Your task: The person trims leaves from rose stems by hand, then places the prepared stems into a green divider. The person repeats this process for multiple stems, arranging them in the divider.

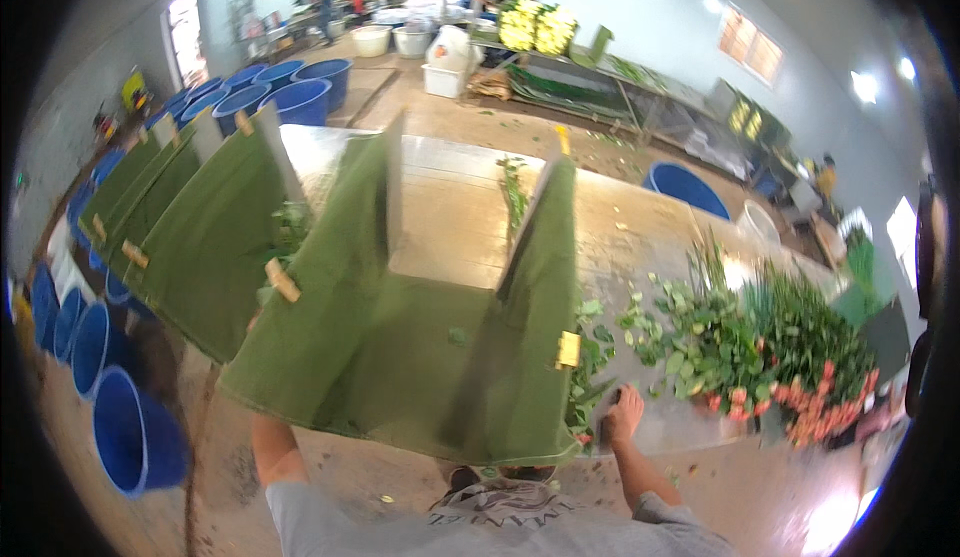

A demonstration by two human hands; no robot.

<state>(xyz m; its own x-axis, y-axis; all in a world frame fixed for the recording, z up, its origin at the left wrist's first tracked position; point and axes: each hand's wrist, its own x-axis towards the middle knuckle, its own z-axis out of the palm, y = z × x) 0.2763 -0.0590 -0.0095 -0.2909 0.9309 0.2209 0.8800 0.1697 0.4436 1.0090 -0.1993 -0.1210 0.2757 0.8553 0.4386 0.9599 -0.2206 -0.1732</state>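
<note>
A U-shaped flower-bunching stand [442, 362] covered in green cloth is tilted up right in front of me, with tall side flaps and wooden and yellow clips. My left hand [253, 322] is at its left side, almost wholly hidden by the cloth; its grip does not show. To the right of the stand, my right hand [626, 412] is low over the metal table [450, 212], fingers curled beside something small and dark. Leafy rose stems [591, 347] show along the stand's right edge. Further right lies a heap of coral-pink roses [810, 407], with leafy stems [750, 332].
More green cloth stands [210, 249] line up at the left. Blue tubs [139, 433] stand on the floor left, with more blue tubs [300, 99] behind. Across the aisle, yellow-white flower bunches [536, 26] sit on a bench. People [328, 9] are at the back.
</note>
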